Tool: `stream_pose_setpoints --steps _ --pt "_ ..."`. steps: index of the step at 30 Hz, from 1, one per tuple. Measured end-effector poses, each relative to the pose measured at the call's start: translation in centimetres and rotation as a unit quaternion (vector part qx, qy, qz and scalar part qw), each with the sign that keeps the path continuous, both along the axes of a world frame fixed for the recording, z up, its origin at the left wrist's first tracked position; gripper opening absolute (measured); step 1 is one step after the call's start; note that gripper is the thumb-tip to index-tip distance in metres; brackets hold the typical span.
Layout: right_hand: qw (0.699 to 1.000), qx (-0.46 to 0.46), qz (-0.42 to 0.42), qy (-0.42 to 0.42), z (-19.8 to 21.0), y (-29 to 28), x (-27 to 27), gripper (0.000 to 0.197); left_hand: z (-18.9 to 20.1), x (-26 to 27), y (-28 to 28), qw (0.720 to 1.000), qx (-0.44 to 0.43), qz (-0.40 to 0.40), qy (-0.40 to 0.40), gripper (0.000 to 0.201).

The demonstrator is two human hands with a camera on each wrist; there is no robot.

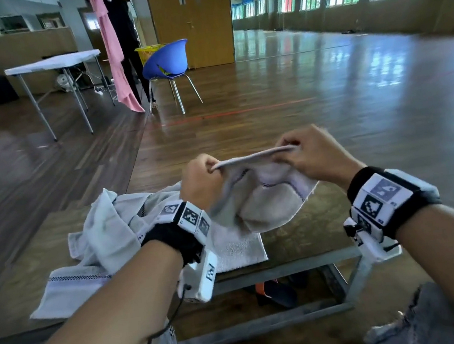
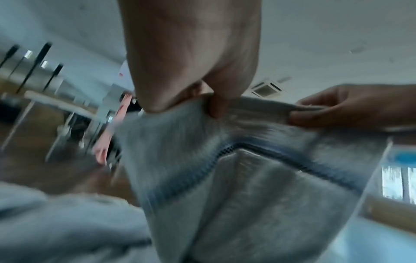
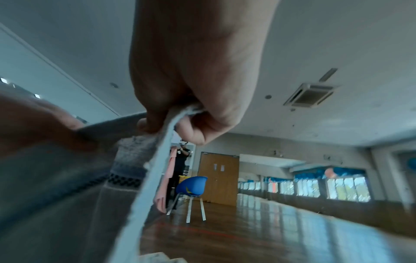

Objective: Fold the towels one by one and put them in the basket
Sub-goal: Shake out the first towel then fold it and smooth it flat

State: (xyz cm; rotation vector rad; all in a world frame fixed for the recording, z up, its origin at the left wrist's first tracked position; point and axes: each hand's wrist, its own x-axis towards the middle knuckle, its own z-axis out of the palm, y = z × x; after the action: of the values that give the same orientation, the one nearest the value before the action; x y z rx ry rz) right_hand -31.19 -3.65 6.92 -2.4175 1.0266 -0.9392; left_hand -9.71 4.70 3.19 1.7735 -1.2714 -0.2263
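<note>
Both hands hold a pale grey towel [image 1: 266, 192] up over the low wooden table [image 1: 302, 237]. My left hand [image 1: 202, 179] pinches the left end of its top edge; my right hand [image 1: 309, 151] pinches the right end, so the hem runs taut between them. The rest of the towel sags down toward the table. In the left wrist view the towel [image 2: 247, 178] shows a dark checked stripe under my left hand [image 2: 202, 99]. In the right wrist view my right hand [image 3: 180, 122] grips the towel's edge [image 3: 155, 170]. No basket near the table is in view.
A crumpled heap of grey towels [image 1: 106, 235] lies on the table's left half, and a folded white towel [image 1: 239, 248] sits under my left wrist. Beyond stand a blue chair [image 1: 168, 63], a white table [image 1: 53, 63], a person holding a pink cloth [image 1: 112, 50], and a yellow basket [image 1: 148, 51].
</note>
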Motion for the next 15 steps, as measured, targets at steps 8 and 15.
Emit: stream_pose_setpoints --steps 8,15 --pt "0.993 -0.057 -0.08 -0.061 0.3 -1.4 -4.2 0.015 2.6 0.9 1.1 0.987 -0.119 0.045 -0.099 0.02" --pt "0.956 0.184 0.088 0.211 -6.0 -1.0 -6.3 0.018 -3.5 1.0 3.2 0.956 0.259 -0.116 -0.081 0.038"
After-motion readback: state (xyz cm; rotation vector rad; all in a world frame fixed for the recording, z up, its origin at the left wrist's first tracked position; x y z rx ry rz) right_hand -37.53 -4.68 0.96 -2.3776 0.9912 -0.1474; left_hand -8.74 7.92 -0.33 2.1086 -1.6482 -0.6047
